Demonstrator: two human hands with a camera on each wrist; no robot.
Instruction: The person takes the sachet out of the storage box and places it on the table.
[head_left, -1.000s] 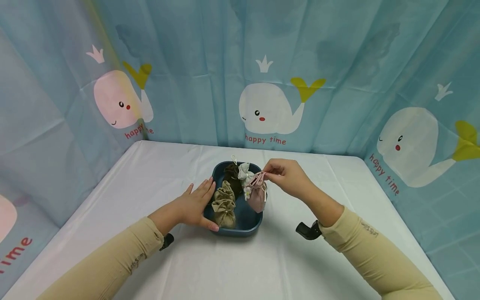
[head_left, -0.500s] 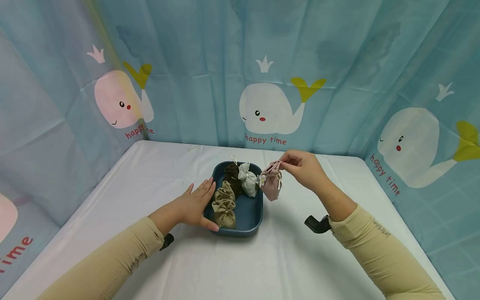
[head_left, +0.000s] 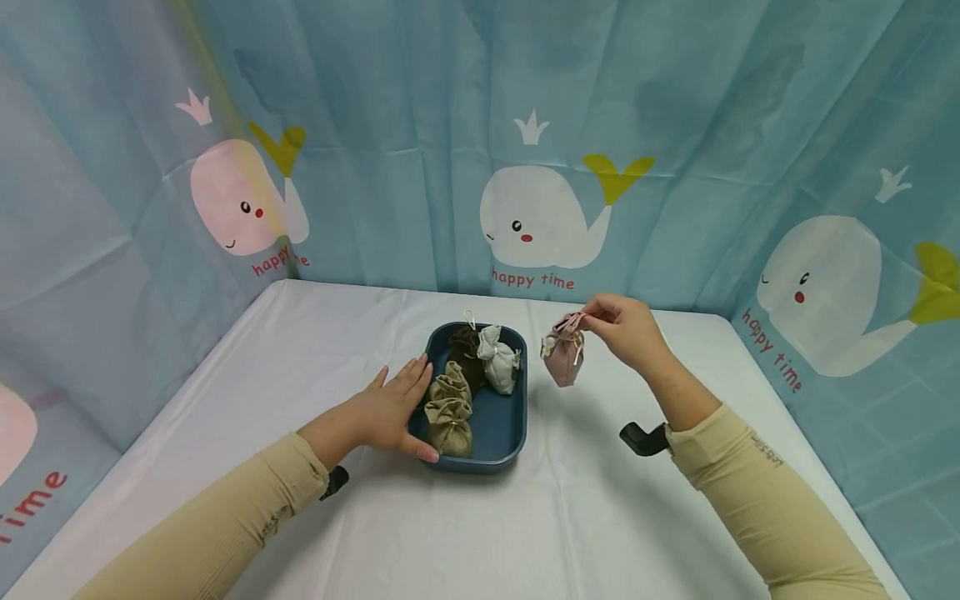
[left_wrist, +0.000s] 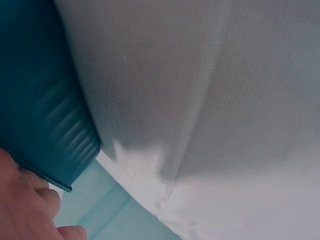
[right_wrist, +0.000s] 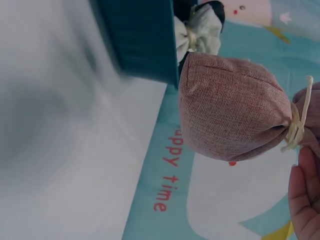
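A pink drawstring pouch (head_left: pixel 563 358) hangs from my right hand (head_left: pixel 626 332), whose fingers pinch its gathered top. It is off to the right of the blue basin (head_left: pixel 498 462), above the white cloth; in the right wrist view the pouch (right_wrist: pixel 232 107) shows a cream cord tied round its neck. My left hand (head_left: pixel 386 414) lies with spread fingers along the basin's left rim, thumb toward the near corner. Inside the basin are a white pouch (head_left: pixel 498 362) at the back right, a dark brown pouch (head_left: pixel 467 358) behind, and two olive-tan pouches (head_left: pixel 450 429) along the left side.
The table has a white cloth (head_left: pixel 562 533) over it. Behind and at both sides hangs a blue curtain (head_left: pixel 420 150) printed with whales. A black wrist mount (head_left: pixel 642 439) juts from below the right sleeve, and another (head_left: pixel 335 481) from the left.
My right hand has lifted the pink pouch out over the basin's right rim and carried it rightward, uncovering the white pouch. The left hand has stayed at the left rim.
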